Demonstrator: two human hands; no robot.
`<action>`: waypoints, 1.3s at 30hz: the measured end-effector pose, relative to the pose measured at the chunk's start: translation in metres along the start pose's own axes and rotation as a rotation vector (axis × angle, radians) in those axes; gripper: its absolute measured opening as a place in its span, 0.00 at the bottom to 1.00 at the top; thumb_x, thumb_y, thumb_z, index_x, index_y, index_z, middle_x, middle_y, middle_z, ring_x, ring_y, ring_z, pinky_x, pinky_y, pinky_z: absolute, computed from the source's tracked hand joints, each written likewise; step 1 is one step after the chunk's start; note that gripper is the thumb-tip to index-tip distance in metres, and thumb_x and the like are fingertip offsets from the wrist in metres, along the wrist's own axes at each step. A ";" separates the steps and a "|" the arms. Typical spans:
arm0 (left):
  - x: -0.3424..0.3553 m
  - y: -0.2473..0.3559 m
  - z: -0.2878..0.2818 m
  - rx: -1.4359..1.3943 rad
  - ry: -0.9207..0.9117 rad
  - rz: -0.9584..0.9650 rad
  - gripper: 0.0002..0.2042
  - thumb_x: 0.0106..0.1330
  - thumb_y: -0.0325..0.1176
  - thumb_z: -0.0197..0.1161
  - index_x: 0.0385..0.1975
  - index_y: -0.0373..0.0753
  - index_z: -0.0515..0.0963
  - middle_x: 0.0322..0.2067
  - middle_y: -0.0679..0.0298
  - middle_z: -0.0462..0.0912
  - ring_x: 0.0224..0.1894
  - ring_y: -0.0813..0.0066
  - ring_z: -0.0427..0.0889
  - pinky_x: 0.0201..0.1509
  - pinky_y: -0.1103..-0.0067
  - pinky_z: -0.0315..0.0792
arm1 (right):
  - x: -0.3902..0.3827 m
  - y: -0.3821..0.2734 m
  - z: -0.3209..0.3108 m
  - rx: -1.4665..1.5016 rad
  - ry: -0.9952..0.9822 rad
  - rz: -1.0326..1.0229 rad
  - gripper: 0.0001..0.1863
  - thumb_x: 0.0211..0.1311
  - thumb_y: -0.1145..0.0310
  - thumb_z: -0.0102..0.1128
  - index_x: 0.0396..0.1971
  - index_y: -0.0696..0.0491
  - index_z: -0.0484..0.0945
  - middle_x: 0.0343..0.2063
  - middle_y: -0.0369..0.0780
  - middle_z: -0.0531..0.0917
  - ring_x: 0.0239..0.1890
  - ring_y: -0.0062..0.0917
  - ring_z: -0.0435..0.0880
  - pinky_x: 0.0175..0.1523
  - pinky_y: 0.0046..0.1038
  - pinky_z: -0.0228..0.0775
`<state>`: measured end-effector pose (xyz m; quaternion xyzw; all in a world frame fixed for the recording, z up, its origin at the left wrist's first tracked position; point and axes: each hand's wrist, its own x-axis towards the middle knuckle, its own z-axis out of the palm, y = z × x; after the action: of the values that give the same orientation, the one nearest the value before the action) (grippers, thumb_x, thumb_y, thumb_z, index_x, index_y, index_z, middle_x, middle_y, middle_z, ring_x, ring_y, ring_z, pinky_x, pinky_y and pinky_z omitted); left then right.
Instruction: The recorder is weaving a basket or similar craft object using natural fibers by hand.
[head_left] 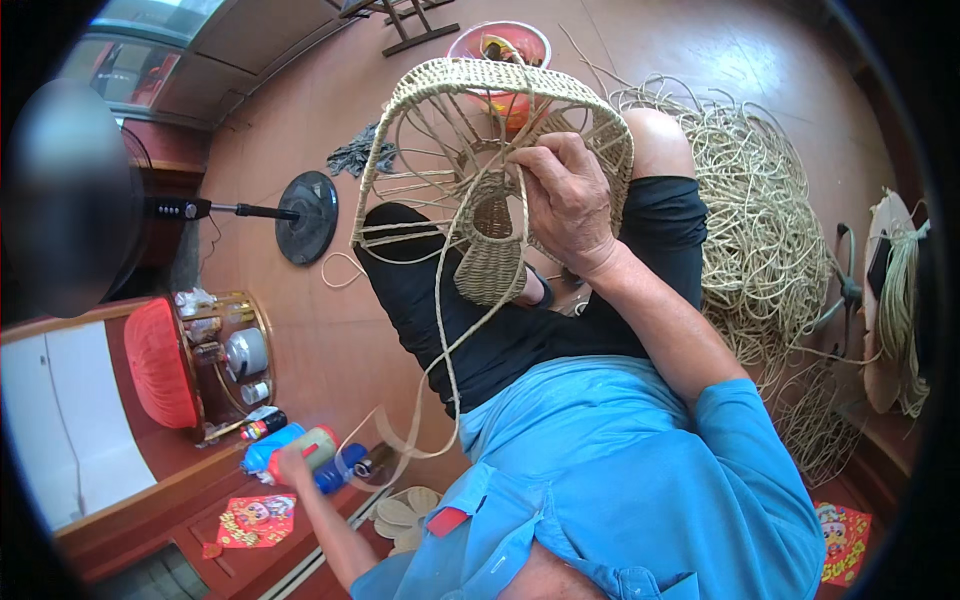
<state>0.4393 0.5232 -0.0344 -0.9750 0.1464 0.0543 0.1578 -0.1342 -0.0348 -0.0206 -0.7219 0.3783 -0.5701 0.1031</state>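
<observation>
My right hand (568, 200) is closed, pinching pale woven cord (520, 180) at the frame of a partly woven piece (480, 70). This piece has a curved braided rim, open spokes and a densely woven narrow middle (490, 275), and rests about my knees. Loose strands trail from it down across my lap. At the lower left my left hand (292, 465) is out beside blue, green and red containers (345, 465); its fingers are blurred, so what it holds, if anything, is unclear. A blurred loop of cord hangs near it.
A standing fan (307, 215) is at left, near a round stand (250, 310) with jars and a red cushion (160, 360). A heap of cord (755, 220) lies beside my right leg. A red basin (470, 40) and grey cloth (355, 150) are on the floor ahead.
</observation>
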 end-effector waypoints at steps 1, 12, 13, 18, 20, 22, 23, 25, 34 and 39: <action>-0.019 0.090 0.015 -0.693 0.282 0.368 0.15 0.78 0.36 0.68 0.53 0.29 0.86 0.53 0.50 0.90 0.56 0.59 0.88 0.67 0.66 0.78 | 0.000 0.001 0.000 -0.019 -0.007 -0.005 0.07 0.63 0.75 0.73 0.40 0.50 0.88 0.38 0.40 0.82 0.39 0.38 0.85 0.45 0.40 0.77; -0.265 0.497 -0.166 -1.215 -0.391 1.067 0.17 0.79 0.33 0.67 0.62 0.34 0.80 0.33 0.58 0.85 0.29 0.75 0.81 0.38 0.75 0.76 | -0.003 -0.007 0.004 -0.065 -0.068 0.092 0.07 0.67 0.76 0.69 0.43 0.52 0.87 0.38 0.43 0.81 0.40 0.41 0.84 0.46 0.41 0.77; -0.257 0.492 -0.163 -1.212 -0.276 1.065 0.16 0.80 0.32 0.66 0.62 0.35 0.80 0.31 0.62 0.84 0.29 0.77 0.79 0.37 0.75 0.74 | -0.003 -0.007 0.002 -0.069 -0.058 0.108 0.07 0.67 0.76 0.69 0.43 0.52 0.87 0.38 0.43 0.81 0.40 0.41 0.84 0.46 0.41 0.77; -0.131 0.381 -0.107 -1.199 0.144 0.803 0.16 0.81 0.25 0.59 0.65 0.32 0.80 0.60 0.58 0.86 0.60 0.74 0.83 0.63 0.78 0.76 | 0.007 0.002 -0.007 -0.073 -0.045 0.086 0.06 0.68 0.75 0.69 0.42 0.52 0.85 0.38 0.43 0.81 0.41 0.43 0.85 0.47 0.43 0.77; -0.067 0.278 -0.064 -0.924 0.377 0.585 0.19 0.76 0.23 0.59 0.65 0.33 0.80 0.61 0.54 0.86 0.62 0.62 0.85 0.66 0.70 0.77 | 0.006 0.002 -0.004 -0.036 -0.025 0.109 0.07 0.67 0.74 0.69 0.43 0.51 0.83 0.38 0.43 0.81 0.41 0.44 0.85 0.47 0.44 0.77; -0.035 0.169 -0.038 -0.552 0.424 0.222 0.19 0.73 0.27 0.61 0.63 0.35 0.82 0.57 0.49 0.89 0.62 0.52 0.86 0.69 0.63 0.76 | 0.009 0.002 -0.003 -0.037 -0.041 0.106 0.08 0.66 0.75 0.70 0.42 0.51 0.81 0.38 0.43 0.80 0.41 0.44 0.85 0.46 0.45 0.77; -0.022 0.099 -0.024 -0.499 0.376 0.132 0.17 0.72 0.29 0.63 0.58 0.35 0.84 0.54 0.48 0.91 0.57 0.48 0.89 0.65 0.60 0.79 | 0.010 0.001 0.001 -0.011 -0.026 0.110 0.10 0.64 0.75 0.71 0.40 0.51 0.79 0.38 0.43 0.80 0.39 0.43 0.85 0.45 0.44 0.77; -0.047 0.067 -0.032 -0.084 0.273 -0.261 0.15 0.71 0.36 0.65 0.50 0.34 0.87 0.49 0.43 0.92 0.50 0.39 0.91 0.55 0.51 0.84 | 0.007 0.007 -0.007 -0.040 -0.009 0.115 0.10 0.64 0.76 0.71 0.42 0.53 0.79 0.38 0.43 0.80 0.40 0.43 0.85 0.45 0.43 0.78; -0.071 0.169 -0.020 -0.504 0.123 0.325 0.18 0.82 0.41 0.63 0.58 0.33 0.84 0.51 0.48 0.91 0.53 0.52 0.90 0.60 0.61 0.83 | 0.004 -0.001 0.000 -0.029 -0.016 0.113 0.08 0.62 0.75 0.73 0.39 0.51 0.84 0.37 0.41 0.79 0.38 0.40 0.85 0.45 0.43 0.78; -0.247 0.403 -0.145 -0.732 0.419 1.182 0.14 0.77 0.34 0.68 0.57 0.36 0.85 0.47 0.53 0.89 0.50 0.58 0.89 0.57 0.67 0.82 | 0.001 -0.002 -0.001 -0.079 -0.021 0.093 0.07 0.62 0.74 0.73 0.40 0.52 0.87 0.36 0.40 0.80 0.40 0.39 0.84 0.46 0.41 0.76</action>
<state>0.0906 0.1769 0.0225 -0.7133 0.6484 -0.0119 -0.2658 -0.1343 -0.0341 -0.0185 -0.7131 0.4328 -0.5415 0.1048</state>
